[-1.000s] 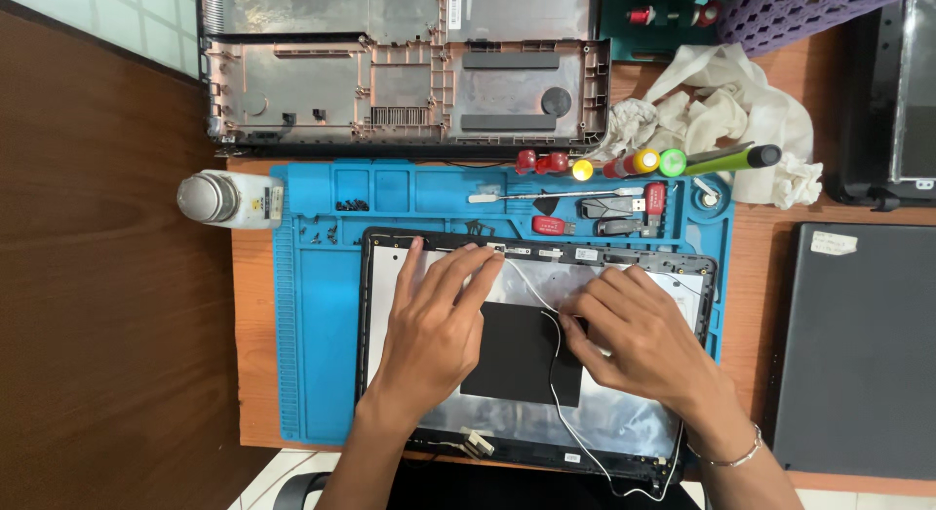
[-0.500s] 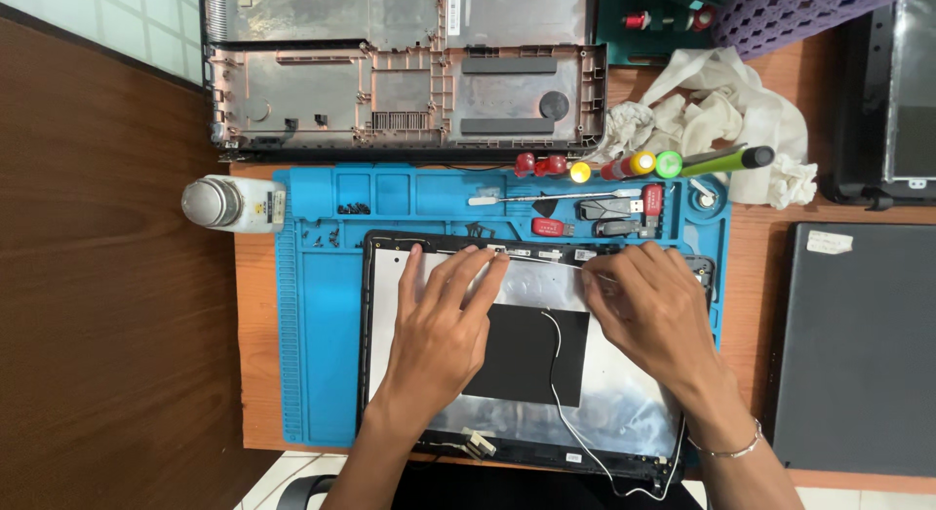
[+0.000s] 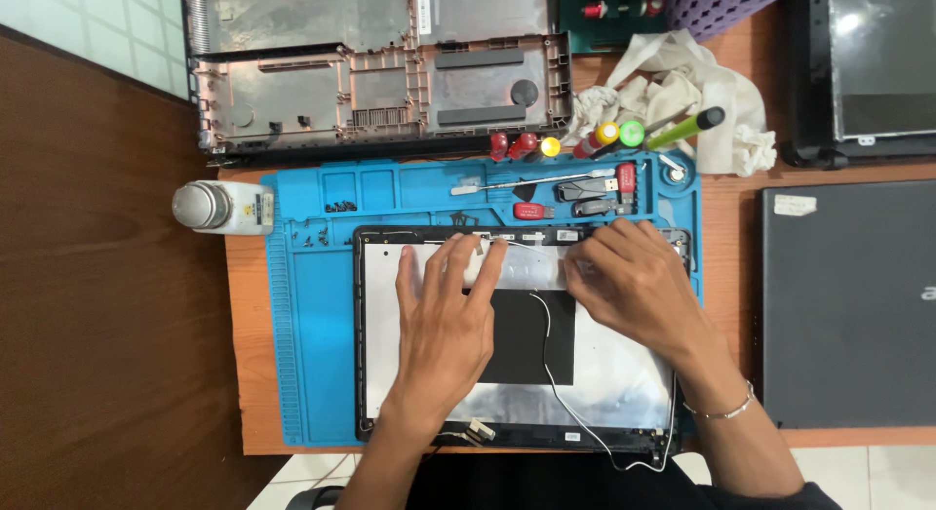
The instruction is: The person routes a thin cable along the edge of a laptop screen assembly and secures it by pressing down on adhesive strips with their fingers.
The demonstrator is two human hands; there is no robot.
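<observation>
From the head view, my left hand point(image 3: 450, 320) lies flat, grip open, on the laptop lid back panel point(image 3: 614, 373) centred on the blue repair mat point(image 3: 312, 325). My right hand point(image 3: 634, 281) presses near the panel's top edge, fingers loosely curled, gripping nothing. Screwdrivers point(image 3: 526, 144) crowd beyond; bare mat lies left.

Two hands point(image 3: 448, 325), one blue mat point(image 3: 312, 354), one bottle point(image 3: 219, 208).
</observation>
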